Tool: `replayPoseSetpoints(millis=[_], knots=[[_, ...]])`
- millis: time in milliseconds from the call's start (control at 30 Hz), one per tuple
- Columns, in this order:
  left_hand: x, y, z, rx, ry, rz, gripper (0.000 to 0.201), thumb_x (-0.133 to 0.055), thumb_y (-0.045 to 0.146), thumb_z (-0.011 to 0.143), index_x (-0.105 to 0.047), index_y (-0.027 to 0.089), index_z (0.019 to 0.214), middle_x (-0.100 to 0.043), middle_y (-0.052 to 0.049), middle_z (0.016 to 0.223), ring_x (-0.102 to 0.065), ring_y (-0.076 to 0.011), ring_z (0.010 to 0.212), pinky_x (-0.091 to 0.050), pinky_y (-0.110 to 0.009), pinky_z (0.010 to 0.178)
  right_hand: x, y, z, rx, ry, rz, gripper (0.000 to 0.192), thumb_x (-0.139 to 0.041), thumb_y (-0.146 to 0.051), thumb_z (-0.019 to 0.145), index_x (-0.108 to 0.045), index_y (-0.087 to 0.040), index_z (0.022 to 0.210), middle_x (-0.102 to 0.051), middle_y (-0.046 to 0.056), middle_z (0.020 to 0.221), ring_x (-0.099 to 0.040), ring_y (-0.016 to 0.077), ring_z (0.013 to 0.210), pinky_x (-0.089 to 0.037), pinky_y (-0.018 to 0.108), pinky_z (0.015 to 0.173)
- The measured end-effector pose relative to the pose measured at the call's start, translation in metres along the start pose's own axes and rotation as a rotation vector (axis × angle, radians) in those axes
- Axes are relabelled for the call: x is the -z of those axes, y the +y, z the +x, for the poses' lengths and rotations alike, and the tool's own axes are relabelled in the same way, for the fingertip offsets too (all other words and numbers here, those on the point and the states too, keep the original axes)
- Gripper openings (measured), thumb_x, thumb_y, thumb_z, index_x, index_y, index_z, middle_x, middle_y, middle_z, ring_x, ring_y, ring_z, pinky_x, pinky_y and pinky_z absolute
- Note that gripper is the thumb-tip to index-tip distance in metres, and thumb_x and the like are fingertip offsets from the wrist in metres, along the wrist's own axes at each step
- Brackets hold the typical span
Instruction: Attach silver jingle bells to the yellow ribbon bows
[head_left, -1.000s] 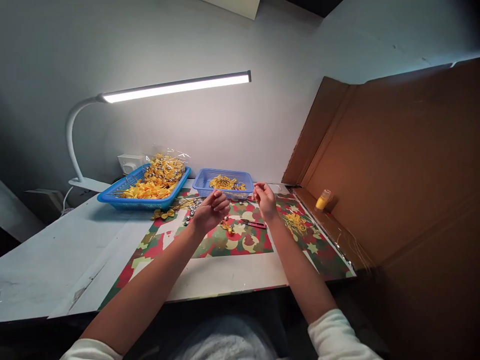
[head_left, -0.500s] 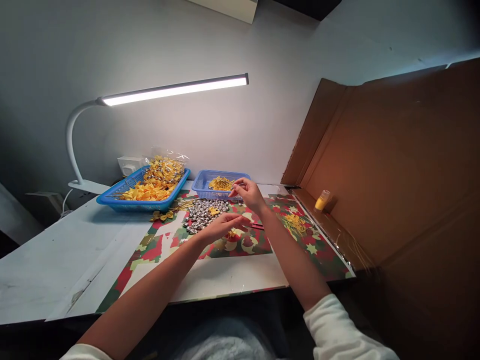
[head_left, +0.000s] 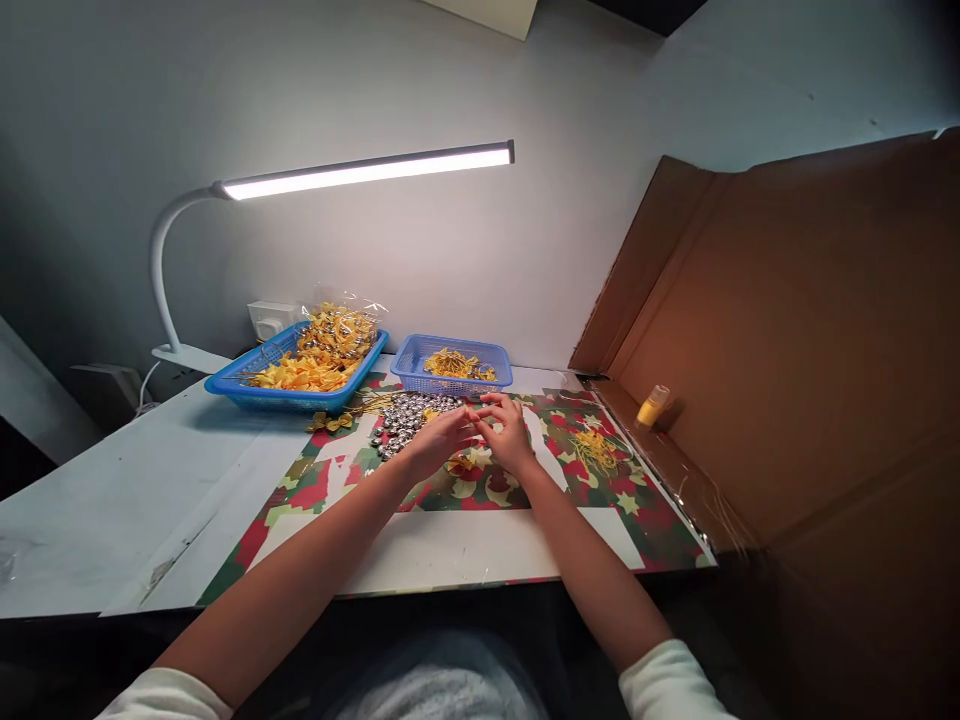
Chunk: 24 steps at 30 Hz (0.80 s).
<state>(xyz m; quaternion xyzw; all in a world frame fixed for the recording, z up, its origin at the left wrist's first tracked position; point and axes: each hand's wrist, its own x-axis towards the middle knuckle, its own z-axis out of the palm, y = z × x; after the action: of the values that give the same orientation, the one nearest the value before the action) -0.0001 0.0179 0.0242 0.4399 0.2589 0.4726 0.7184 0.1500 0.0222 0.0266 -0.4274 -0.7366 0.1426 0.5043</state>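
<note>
My left hand (head_left: 441, 443) and my right hand (head_left: 511, 438) meet above the patterned sheet, with their fingertips pinched close together. Anything between the fingers is too small to make out. Just behind and left of them lies a pile of small shiny silver bells (head_left: 401, 425), partly covered by my left hand. A yellow bow (head_left: 461, 464) rests on the sheet beneath my hands. Past my fingers stands a small blue-violet basket (head_left: 405, 372) with yellow corded pieces (head_left: 454, 364) inside.
At the left, a larger blue basket (head_left: 281, 402) holds a heap of yellow bows (head_left: 315, 368) and a clear bag. Loose yellow cords (head_left: 595, 450) lie on the right. A yellow-filled bottle (head_left: 652, 406) stands by the cardboard wall (head_left: 810, 330). A lamp (head_left: 367, 172) spans above.
My right hand has come down from beside the small basket to meet my left hand. More yellow pieces now show at that basket's right side. The view has shifted slightly.
</note>
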Motion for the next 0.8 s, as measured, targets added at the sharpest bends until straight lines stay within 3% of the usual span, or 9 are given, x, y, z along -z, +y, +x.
replayPoseSetpoints(millis=[267, 433, 533, 800], knots=[[-0.003, 0.001, -0.004, 0.057, -0.024, 0.095, 0.026, -0.065, 0.041, 0.072, -0.060, 0.016, 0.066, -0.067, -0.005, 0.091, -0.058, -0.0191, 0.092, -0.042, -0.031, 0.085, -0.009, 0.007, -0.001, 0.038, -0.057, 0.011, 0.029, -0.060, -0.023, 0.080, -0.069, -0.029, 0.107, -0.062, 0.004, 0.111, -0.049, 0.0218, 0.106, -0.040, 0.038, 0.094], [0.000, 0.002, -0.004, 0.082, -0.053, 0.140, 0.038, -0.064, 0.050, 0.072, -0.057, 0.017, 0.056, -0.064, -0.003, 0.073, -0.059, -0.0181, 0.083, -0.043, -0.030, 0.079, -0.007, 0.006, -0.001, 0.031, -0.119, 0.068, 0.012, -0.062, -0.020, 0.078, -0.073, -0.026, 0.080, -0.063, 0.004, 0.103, -0.050, 0.0213, 0.104, -0.040, 0.039, 0.093], [0.006, -0.001, -0.001, 0.054, -0.037, 0.179, 0.036, -0.066, 0.051, 0.071, -0.063, 0.016, 0.064, -0.068, -0.006, 0.081, -0.061, -0.0207, 0.089, -0.042, -0.032, 0.083, 0.000, 0.004, 0.001, 0.028, -0.075, 0.101, 0.009, -0.065, -0.024, 0.077, -0.070, -0.024, 0.069, -0.063, 0.004, 0.096, -0.052, 0.0208, 0.098, -0.039, 0.039, 0.091], [0.018, -0.004, 0.004, -0.003, 0.005, 0.376, 0.038, -0.060, 0.052, 0.072, -0.068, 0.015, 0.066, -0.070, -0.012, 0.107, -0.062, -0.0266, 0.101, -0.044, -0.033, 0.085, 0.029, 0.010, 0.005, -0.021, -0.128, 0.384, 0.019, -0.070, -0.041, 0.073, -0.070, -0.022, 0.069, -0.063, 0.005, 0.089, -0.058, 0.0197, 0.092, -0.043, 0.037, 0.087]])
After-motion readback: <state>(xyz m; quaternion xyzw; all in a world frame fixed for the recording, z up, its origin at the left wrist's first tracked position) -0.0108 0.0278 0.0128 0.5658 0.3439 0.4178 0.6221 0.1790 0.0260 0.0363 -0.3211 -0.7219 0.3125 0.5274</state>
